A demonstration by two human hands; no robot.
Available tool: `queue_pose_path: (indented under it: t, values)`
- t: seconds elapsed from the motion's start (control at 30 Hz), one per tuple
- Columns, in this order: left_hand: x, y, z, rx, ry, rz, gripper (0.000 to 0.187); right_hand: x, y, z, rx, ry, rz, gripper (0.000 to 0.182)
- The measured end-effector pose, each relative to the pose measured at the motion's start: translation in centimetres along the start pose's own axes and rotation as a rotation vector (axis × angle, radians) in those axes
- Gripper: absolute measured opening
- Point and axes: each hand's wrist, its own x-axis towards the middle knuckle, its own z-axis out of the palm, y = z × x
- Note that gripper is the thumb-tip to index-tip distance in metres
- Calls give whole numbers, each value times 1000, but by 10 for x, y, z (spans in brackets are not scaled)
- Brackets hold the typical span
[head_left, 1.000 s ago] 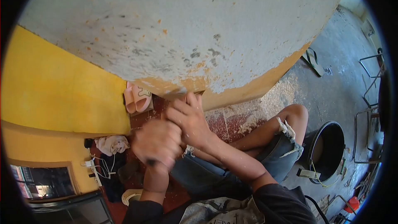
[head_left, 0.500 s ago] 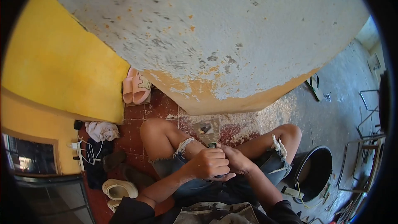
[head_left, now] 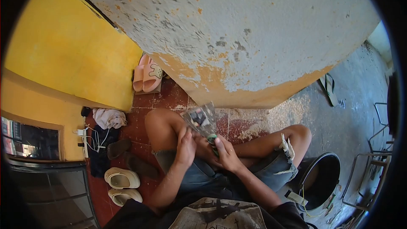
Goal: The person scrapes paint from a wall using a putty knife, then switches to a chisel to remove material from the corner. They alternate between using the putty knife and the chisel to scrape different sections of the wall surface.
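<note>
In the head view, my right hand is closed round the green and dark handle of a wide-bladed scraper, thumb lying along the handle's top. The scraper's flat, worn metal blade points up and left, with dark patches on its face. My left hand sits just left of the blade, fingers stretched out and fingertips right at its lower left edge. Both hands are above my crossed legs. Beyond the blade rises a wall with flaking grey-white paint and orange showing beneath.
Pale paint flakes litter the floor at the wall's foot. Pink slippers and cream clogs lie to the left, near a power strip with cables. On my right are a black bucket, a flip-flop and metal frames.
My hands were clasped together round the scraper's handle. Now they are apart: the left has moved left beside the blade, while the right holds the handle, blade tilted left. The view has shifted slightly.
</note>
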Motion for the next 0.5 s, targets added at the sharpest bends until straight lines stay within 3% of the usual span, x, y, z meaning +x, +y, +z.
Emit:
queue_pose_path:
  t: [0.07,0.17,0.23,0.3,0.37,0.5]
  values:
    - [25,12,-6,15,-202,-1,57,19,-1,25,74,40,-38,31]
    - [61,43,8,144,-368,-113,58,46,42,44,148,78,-99,30]
    - [72,45,16,184,-315,-136,55,57,43,50,149,85,-115,30]
    - [78,40,21,217,-250,-162,53,62,36,42,-171,274,-244,30]
    - [85,32,27,37,-308,-190,46,74,29,19,-366,271,-230,31]
    - [108,2,16,50,-250,-163,44,88,41,-2,-616,282,-214,34]
